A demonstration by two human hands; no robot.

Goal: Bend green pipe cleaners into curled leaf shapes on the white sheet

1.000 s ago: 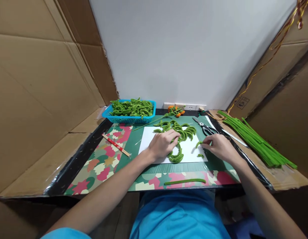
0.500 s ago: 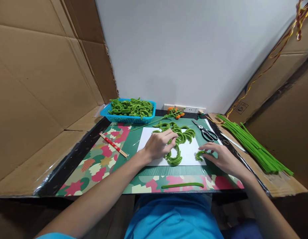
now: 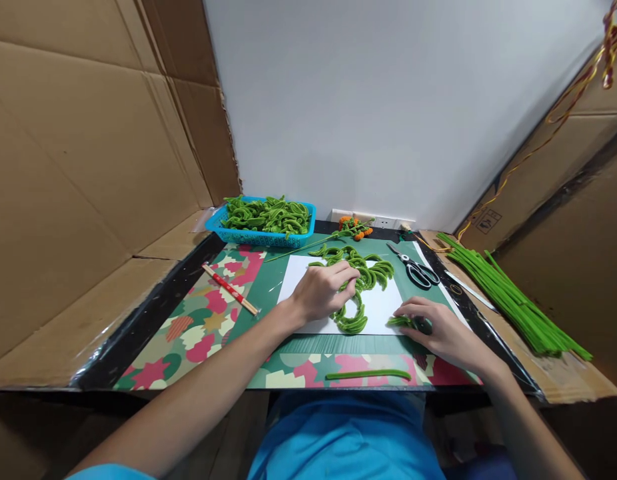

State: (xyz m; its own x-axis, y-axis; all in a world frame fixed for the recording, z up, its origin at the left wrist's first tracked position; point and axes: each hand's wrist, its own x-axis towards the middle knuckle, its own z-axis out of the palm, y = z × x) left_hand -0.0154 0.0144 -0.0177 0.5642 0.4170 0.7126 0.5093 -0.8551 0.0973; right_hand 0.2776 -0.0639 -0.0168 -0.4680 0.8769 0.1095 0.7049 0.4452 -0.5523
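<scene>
Curved green pipe cleaner pieces (image 3: 376,273) lie in a loose cluster on a white sheet of paper (image 3: 383,305). My left hand (image 3: 324,291) is over the cluster with its fingertips pinched together. Whatever is between those fingertips is hidden. At the paper's right edge, my right hand (image 3: 438,332) has its thumb and fingers closed around a small bunch of green pipe cleaner pieces (image 3: 398,321). Part of that bunch sits under the fingers. One long green pipe cleaner (image 3: 367,375) lies near the table's front edge.
A blue basket (image 3: 261,239) heaped with green pieces stands back left. Behind the paper is an orange-and-green pipe cleaner sprig (image 3: 358,230). Scissors (image 3: 413,267) lie back right, with a bundle of green pipe cleaners (image 3: 513,297) beyond. Wrapped chopsticks (image 3: 230,289) rest at left.
My right hand has come slightly nearer me and closed around the small bunch, turning it flatter. My left hand keeps its pinch over the cluster. The whole view has shifted slightly.
</scene>
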